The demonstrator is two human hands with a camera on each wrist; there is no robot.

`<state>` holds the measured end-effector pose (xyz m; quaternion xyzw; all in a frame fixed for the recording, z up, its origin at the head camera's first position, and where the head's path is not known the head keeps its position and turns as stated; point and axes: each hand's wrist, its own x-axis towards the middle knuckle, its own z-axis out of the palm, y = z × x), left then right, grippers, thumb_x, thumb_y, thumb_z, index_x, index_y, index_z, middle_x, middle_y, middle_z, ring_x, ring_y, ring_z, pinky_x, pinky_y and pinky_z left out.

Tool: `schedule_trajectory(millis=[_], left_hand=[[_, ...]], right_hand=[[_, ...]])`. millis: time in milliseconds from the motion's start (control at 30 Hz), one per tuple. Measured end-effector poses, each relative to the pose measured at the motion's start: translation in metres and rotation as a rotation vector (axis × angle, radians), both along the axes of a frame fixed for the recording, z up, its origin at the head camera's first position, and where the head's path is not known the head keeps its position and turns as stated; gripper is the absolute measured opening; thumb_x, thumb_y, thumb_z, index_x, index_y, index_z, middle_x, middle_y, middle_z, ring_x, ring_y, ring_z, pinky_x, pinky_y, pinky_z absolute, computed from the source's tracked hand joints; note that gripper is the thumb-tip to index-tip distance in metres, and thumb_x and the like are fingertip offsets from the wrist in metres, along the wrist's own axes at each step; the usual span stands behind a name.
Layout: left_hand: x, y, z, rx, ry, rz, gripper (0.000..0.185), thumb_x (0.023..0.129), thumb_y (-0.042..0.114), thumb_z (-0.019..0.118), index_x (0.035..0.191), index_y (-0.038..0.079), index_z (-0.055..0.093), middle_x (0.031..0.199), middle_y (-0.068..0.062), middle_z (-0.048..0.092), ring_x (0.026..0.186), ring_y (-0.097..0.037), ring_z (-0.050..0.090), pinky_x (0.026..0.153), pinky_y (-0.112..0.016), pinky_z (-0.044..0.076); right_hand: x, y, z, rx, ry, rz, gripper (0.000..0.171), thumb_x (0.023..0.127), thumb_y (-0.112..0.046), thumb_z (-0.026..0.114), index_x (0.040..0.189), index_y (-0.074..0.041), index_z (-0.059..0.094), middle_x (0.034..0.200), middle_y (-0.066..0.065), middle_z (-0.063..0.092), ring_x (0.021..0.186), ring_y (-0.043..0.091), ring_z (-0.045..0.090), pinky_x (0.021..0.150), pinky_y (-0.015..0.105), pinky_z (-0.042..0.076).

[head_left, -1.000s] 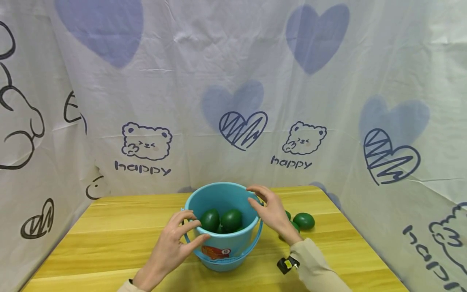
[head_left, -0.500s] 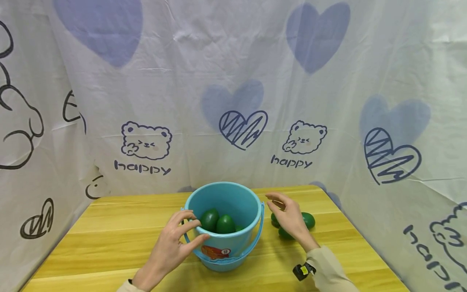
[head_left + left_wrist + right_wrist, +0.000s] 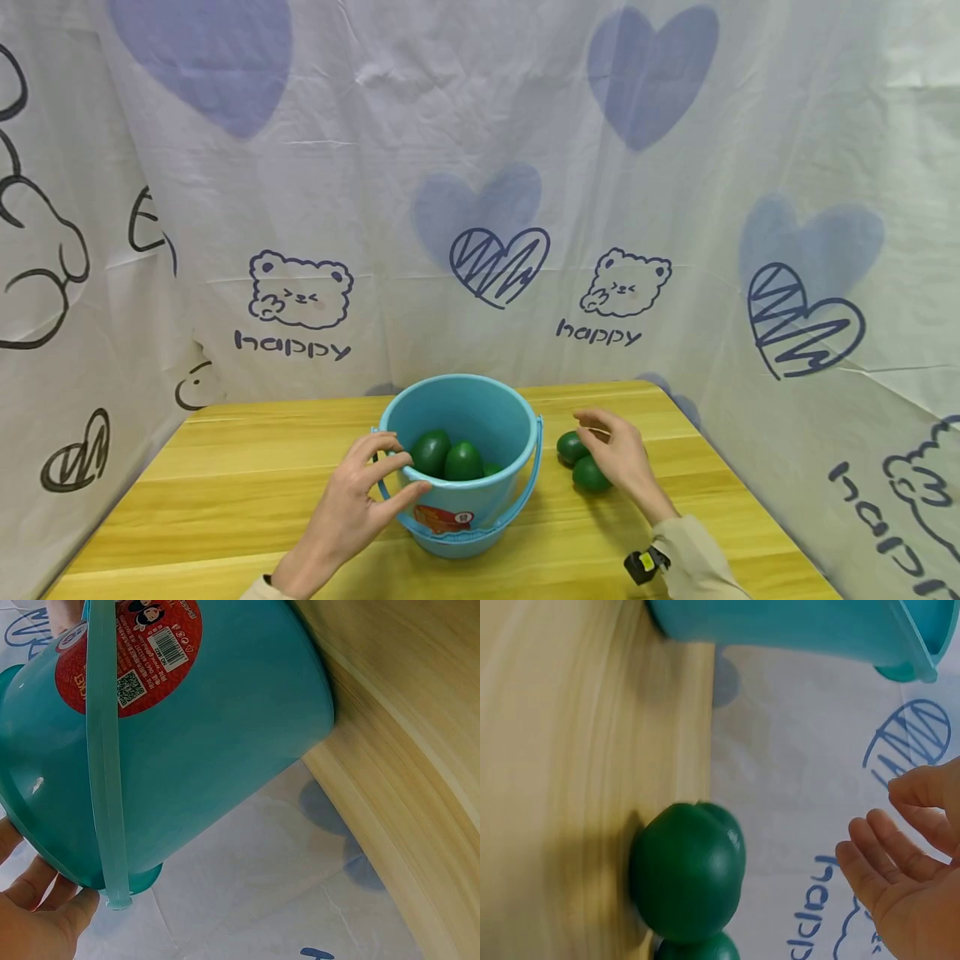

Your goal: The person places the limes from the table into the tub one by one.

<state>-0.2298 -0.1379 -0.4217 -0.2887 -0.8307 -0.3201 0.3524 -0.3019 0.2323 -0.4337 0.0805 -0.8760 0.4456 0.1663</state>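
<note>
A blue plastic bucket (image 3: pixel 480 500) stands mid-table with at least two dark green avocados (image 3: pixel 463 461) inside. My left hand (image 3: pixel 386 471) grips its left rim, fingers over the edge and thumb on the outer wall. The left wrist view shows the bucket's wall (image 3: pixel 210 727), its red label and handle, with my fingertips (image 3: pixel 37 915) at the rim. My right hand (image 3: pixel 603 437) hovers just right of the bucket over loose avocados (image 3: pixel 572 447) on the table, fingers relaxed and holding nothing. In the right wrist view the open hand (image 3: pixel 900 855) is apart from an avocado (image 3: pixel 688 871).
The wooden table (image 3: pixel 247 492) is enclosed at the back and both sides by a white cloth printed with hearts and bears (image 3: pixel 300 292). A small black and yellow device (image 3: pixel 645 565) sits at my right wrist.
My right hand left the bucket's right rim and moved right and down to the avocados on the table. An avocado inside the bucket shifted slightly left. The left hand stayed put.
</note>
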Motion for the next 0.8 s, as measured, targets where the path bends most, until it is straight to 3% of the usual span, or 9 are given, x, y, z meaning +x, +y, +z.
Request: schedule_trajectory(millis=[800], left_hand=[[0.0, 0.0, -0.001, 0.016, 0.001, 0.009, 0.026, 0.075, 0.033, 0.085, 0.095, 0.019, 0.075, 0.112, 0.007, 0.061, 0.117, -0.02, 0.055, 0.095, -0.052, 0.053]], right_hand=[[0.002, 0.023, -0.025, 0.283, -0.127, -0.033, 0.031, 0.091, -0.013, 0.069, 0.121, -0.003, 0.067, 0.123, 0.024, 0.064, 0.113, 0.043, 0.06, 0.087, 0.052, 0.055]])
